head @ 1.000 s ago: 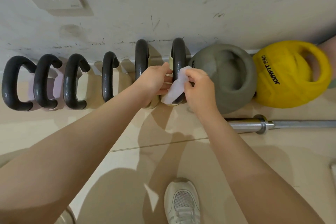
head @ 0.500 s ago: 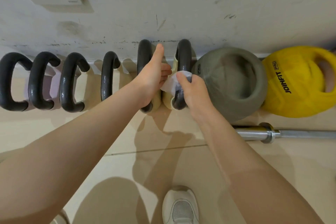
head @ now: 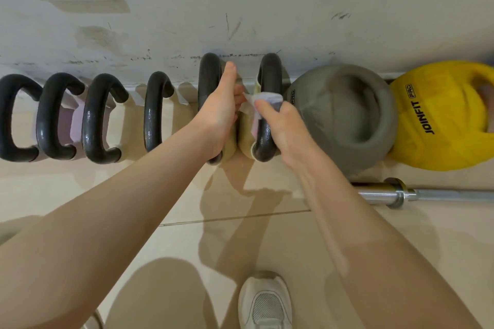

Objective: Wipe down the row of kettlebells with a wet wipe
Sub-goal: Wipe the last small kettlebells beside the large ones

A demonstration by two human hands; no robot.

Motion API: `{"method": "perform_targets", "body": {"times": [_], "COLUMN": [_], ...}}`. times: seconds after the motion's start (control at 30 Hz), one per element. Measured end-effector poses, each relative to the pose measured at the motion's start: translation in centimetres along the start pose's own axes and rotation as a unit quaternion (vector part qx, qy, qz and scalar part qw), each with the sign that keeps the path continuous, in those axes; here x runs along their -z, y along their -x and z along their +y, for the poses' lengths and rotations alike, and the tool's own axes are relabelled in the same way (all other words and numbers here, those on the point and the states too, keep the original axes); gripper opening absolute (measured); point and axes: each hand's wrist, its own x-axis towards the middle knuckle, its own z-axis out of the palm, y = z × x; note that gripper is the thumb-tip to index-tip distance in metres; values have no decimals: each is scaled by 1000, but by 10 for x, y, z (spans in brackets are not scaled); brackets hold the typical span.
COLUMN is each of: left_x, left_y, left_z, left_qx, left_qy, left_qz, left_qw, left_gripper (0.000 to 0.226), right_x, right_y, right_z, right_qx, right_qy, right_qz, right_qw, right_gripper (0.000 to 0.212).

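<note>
Kettlebells lined up along the foot of the wall (head: 267,8), handles upward, ready for wiping one after another.

Right hand (head: 283,125) wrapped around the black handle (head: 267,139) of the sixth kettlebell from the left, wet wipe (head: 260,104) pinched between fingers and metal; grip suited to rubbing the whole bar at once.

Left hand (head: 220,115) set against the neighbouring handle (head: 208,80), thumb stretched up beside it, fingers curled out of sight; probably bracing that bell or holding the wipe's loose corner, exact contact not discernible.

Four black-handled bells (head: 93,120) further left, untouched at present.

Grey kettlebell (head: 347,115) and yellow JOINFIT kettlebell (head: 438,120) just right of the working hand, judged pending.

Barbell (head: 395,195) lying on the floor tiles near the grey bell.
</note>
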Motion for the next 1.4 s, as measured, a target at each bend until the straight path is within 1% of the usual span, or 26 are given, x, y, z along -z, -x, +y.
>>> {"method": "perform_targets", "body": {"times": [0.07,0.13,0.17,0.23,0.27,0.33,0.4,0.5,0.6,0.7,0.77,0.8,0.83,0.87,0.9,0.93,1.0,1.07,1.1,1.13,1.17,1.2,1.27,1.3,1.33,1.4], "left_x": [0,0,0,-1,-1,0,1,0,0,2,2,1,1,0,0,0,2,3,2,2,1,1,1,1,3,4], "left_y": [-1,-1,0,2,3,5,7,10,12,14,15,15,15,16,16,16,16,16,15,15,14,14,15,15,14,14], "left_z": [0,-1,-2,-4,-5,-6,-6,-6,-10,-16,-18,-18,-18,-18,-17,-17,-17,-17,-17,-17,-16,-16,-15,-16,-16,-17], "left_qx": [-1,-5,-7,-11,-13,-18,-19,-14,-9,-4,-4,-3,-3,-1,-1,-2,-2,3,7,9,8,7,5,5,5,9], "left_qy": [0,-3,-4,-2,-1,-5,-13,-30,-53,-65,-62,-59,-55,-49,-42,-35,-25,-5,4,3,-3,-9,-13,-20,-31,-43], "left_qz": [5,10,12,14,14,14,10,2,-2,-5,-7,-8,-8,-9,-11,-14,-17,-15,-11,-8,-5,-3,-2,-1,2,10], "left_qw": [1000,1000,1000,1000,1000,1000,1000,999,999,998,998,998,998,999,999,999,1000,1000,1000,1000,1000,1000,1000,1000,1000,999], "left_gripper": [73,70,67,58,53,46,39,45,53,59,62,63,64,65,65,65,64,62,61,61,62,62,61,59,58,53], "right_x": [-4,-7,-9,-11,-13,-17,-20,-27,-33,-35,-36,-36,-34,-30,-23,-16,1,16,25,32,36,37,35,31,28,28], "right_y": [9,15,18,26,30,37,42,47,42,43,50,52,51,47,41,36,26,21,16,11,5,0,-6,-5,-4,-5], "right_z": [13,21,26,37,44,54,64,78,86,83,76,70,67,65,64,61,51,38,31,21,9,-2,-19,-23,-23,-18], "right_qx": [33,44,48,66,78,87,93,116,116,114,156,194,238,283,317,338,394,464,488,498,495,481,424,400,398,449], "right_qy": [-17,-25,-37,-72,-86,-95,-77,-3,69,46,53,88,150,240,333,397,470,553,593,625,642,648,652,660,669,673], "right_qz": [6,16,27,46,48,47,63,94,117,115,109,119,139,153,157,136,76,9,-23,-51,-68,-70,-70,-84,-99,-112], "right_qw": [999,999,998,994,992,991,991,989,984,986,980,970,949,916,874,843,786,692,640,599,581,586,624,630,620,577], "right_gripper": [44,49,42,18,18,27,35,37,46,49,61,65,66,64,62,59,47,33,29,28,30,32,41,47,50,48]}}
